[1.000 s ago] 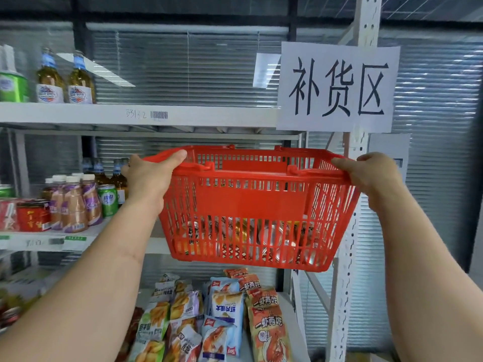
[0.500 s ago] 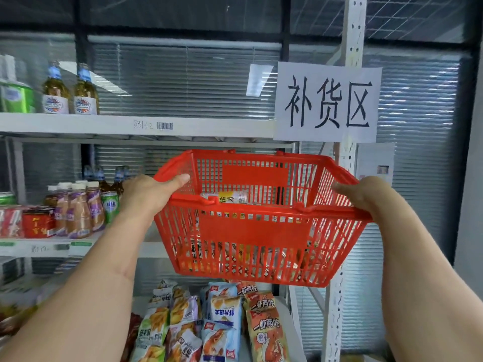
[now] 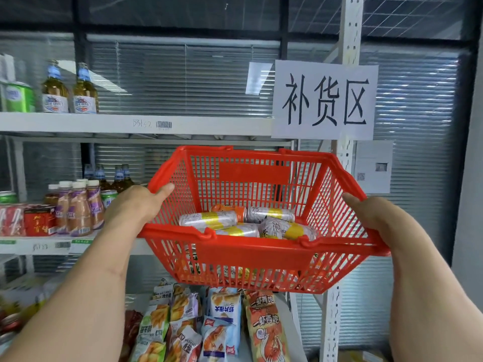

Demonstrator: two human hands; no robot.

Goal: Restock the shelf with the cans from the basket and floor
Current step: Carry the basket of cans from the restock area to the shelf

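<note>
Nearest, both bare forearms reach up and forward from the bottom corners. Left hand (image 3: 136, 205): grip curled on the left rim of the red slatted plastic basket (image 3: 251, 253), thumb laid along the rim, fingers hidden on the outer side. Right hand (image 3: 371, 212): grip curled over the right rim, fingertips not visible behind the plastic. The basket is held in the air between the two hands, in front of the middle shelf level, tipped with its open top toward the camera.

Inside the basket: several silver-and-yellow drink cans (image 3: 209, 220) lying on their sides, touching each other, with one orange can (image 3: 230, 208) behind them. More cans show dimly through the front slats; count not clear.

Below the basket, the lowest shelf holds colourful snack bags (image 3: 222, 322), stacked and overlapping.

Left, behind the left arm, the white metal middle shelf (image 3: 65, 245) carries upright brown milk-tea bottles with white caps (image 3: 78, 210), a red box (image 3: 39, 220) and dark glass bottles further back.

Above, the upper white shelf (image 3: 130, 125) carries two amber glass bottles with blue caps (image 3: 70, 91) and a green can (image 3: 17, 96) at the left; its right part stands bare.

Farthest, a white paper sign with black characters (image 3: 324, 100) hangs on the perforated white upright post (image 3: 351, 30); grey blinds lie behind.
</note>
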